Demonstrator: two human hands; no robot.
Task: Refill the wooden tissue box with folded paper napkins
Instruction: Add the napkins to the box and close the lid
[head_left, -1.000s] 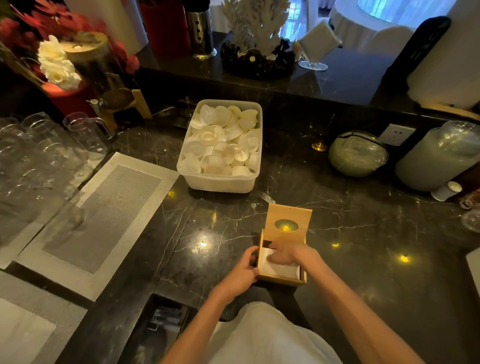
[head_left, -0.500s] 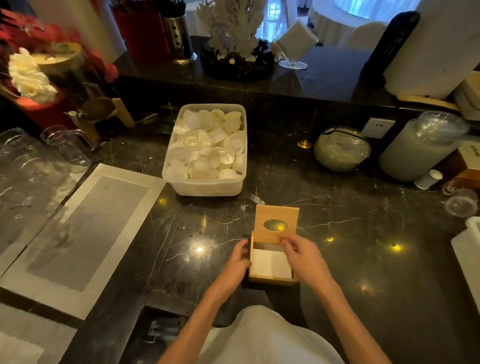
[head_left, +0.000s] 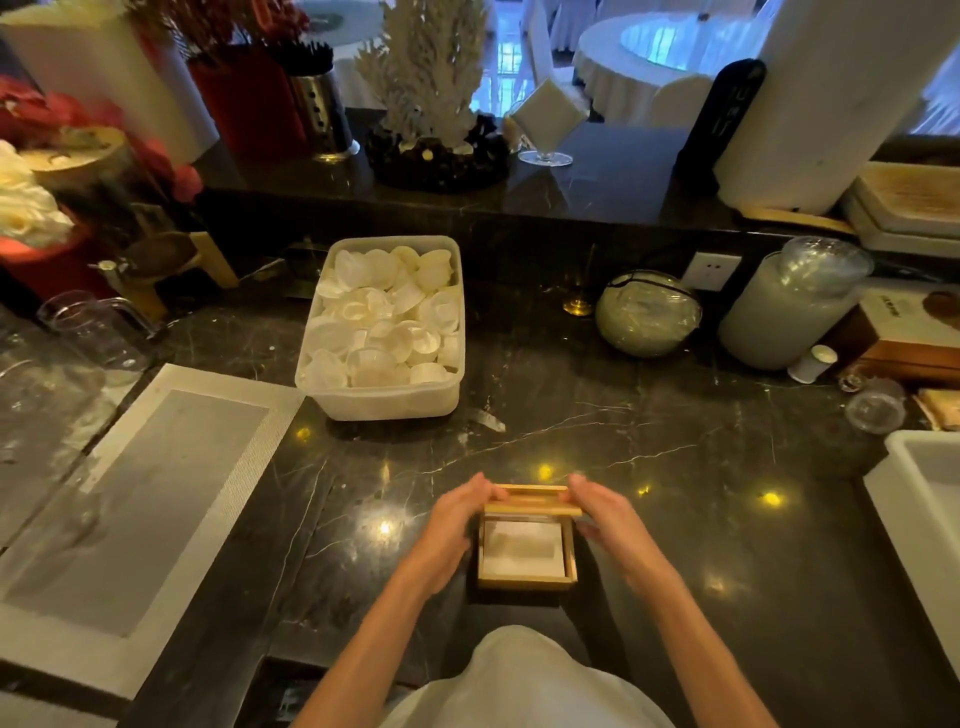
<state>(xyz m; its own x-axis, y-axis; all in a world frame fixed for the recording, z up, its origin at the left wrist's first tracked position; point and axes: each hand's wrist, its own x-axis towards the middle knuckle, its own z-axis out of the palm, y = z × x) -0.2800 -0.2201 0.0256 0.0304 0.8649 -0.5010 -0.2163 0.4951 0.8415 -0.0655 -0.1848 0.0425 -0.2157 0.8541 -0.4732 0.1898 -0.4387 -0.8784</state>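
A small wooden tissue box (head_left: 525, 582) sits on the dark marble counter close to me. White folded napkins (head_left: 523, 553) fill its inside. The hinged wooden lid (head_left: 530, 503) is tilted down over the far half of the box, partly lowered. My left hand (head_left: 453, 525) holds the lid's left end and rests against the box's left side. My right hand (head_left: 602, 514) grips the lid's right end. Both forearms reach in from the bottom of the view.
A plastic tub (head_left: 332, 400) of white shell-like dishes stands behind the box. Grey placemats (head_left: 156, 499) and glass jugs (head_left: 98, 332) lie to the left. A round glass bowl (head_left: 648, 314), a white jar (head_left: 779, 312) and a white tray (head_left: 919, 514) are on the right.
The lid stood upright before; now both hands have tipped it down toward the box. My right hand left the napkins and took the lid's right end.
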